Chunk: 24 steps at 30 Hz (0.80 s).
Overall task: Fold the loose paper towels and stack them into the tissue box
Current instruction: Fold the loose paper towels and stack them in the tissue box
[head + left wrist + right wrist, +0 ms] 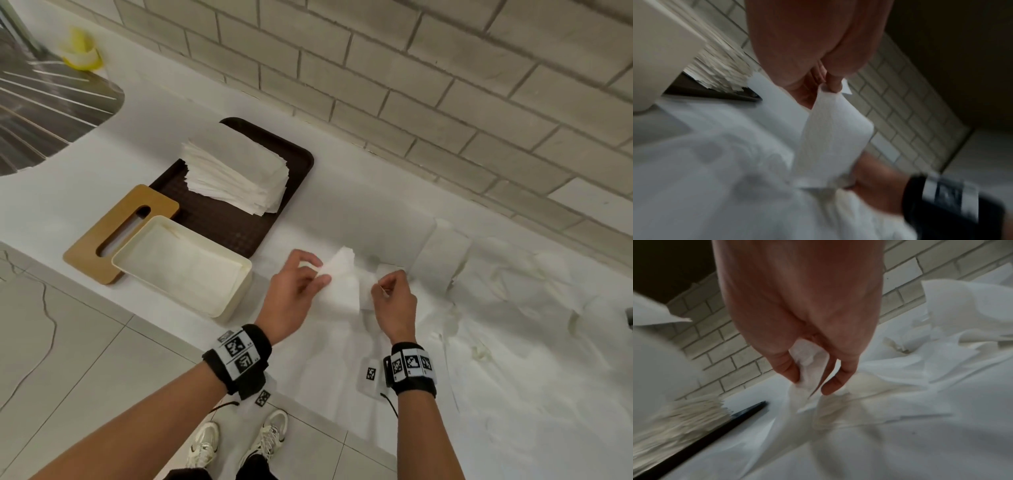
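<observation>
Open counter point(359, 205) runs between the tray point(239, 226) and the tiled wall point(445, 102), so a hand could slip through there. Left of the hands the box point(236, 291) sits right at the counter edge, lid point(92, 253) tucked beside it. The stack point(236, 174) fills the tray's far half. Loose towels point(513, 308) cover everything to the right.

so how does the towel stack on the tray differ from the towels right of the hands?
The stack of towels is flat, edges roughly aligned, and sits on the brown tray; the loose towels lie crumpled and spread straight on the counter. The stack is compact; the loose towels cover a wide area. Both are white paper.
</observation>
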{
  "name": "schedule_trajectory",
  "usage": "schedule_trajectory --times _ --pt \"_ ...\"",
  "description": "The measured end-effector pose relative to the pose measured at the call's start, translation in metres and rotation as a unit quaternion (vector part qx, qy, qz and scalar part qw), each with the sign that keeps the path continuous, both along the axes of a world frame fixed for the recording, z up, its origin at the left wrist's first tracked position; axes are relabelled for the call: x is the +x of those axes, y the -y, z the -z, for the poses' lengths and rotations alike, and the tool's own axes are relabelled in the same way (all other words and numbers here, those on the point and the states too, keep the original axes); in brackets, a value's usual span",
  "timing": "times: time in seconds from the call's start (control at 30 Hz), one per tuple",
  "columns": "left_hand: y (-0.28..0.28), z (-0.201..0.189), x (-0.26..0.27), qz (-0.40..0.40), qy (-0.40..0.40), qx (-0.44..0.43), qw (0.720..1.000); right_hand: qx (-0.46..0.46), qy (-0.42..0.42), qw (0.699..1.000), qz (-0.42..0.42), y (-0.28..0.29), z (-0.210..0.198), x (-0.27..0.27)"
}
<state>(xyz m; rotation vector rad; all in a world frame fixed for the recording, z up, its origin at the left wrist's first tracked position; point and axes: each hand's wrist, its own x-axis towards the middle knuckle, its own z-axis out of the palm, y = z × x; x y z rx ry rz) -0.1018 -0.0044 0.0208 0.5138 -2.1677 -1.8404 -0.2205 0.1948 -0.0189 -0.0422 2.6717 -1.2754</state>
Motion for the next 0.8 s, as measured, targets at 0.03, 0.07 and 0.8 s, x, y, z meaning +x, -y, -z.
schedule_trajectory --times 0.03,0.07,0.8 --pt "0.007 -0.016 0.004 -0.019 -0.002 0.061 0.998 -0.012 -0.011 1.000 0.003 0.005 -0.005 0.007" --pt "0.014 -0.030 0.008 -0.024 -0.004 0.115 0.993 -0.023 -0.020 1.000 0.004 0.010 -0.010 0.014" --pt "0.192 -0.014 0.102 -0.159 0.213 -0.250 0.931 -0.044 -0.131 0.983 -0.124 0.117 -0.119 0.146"
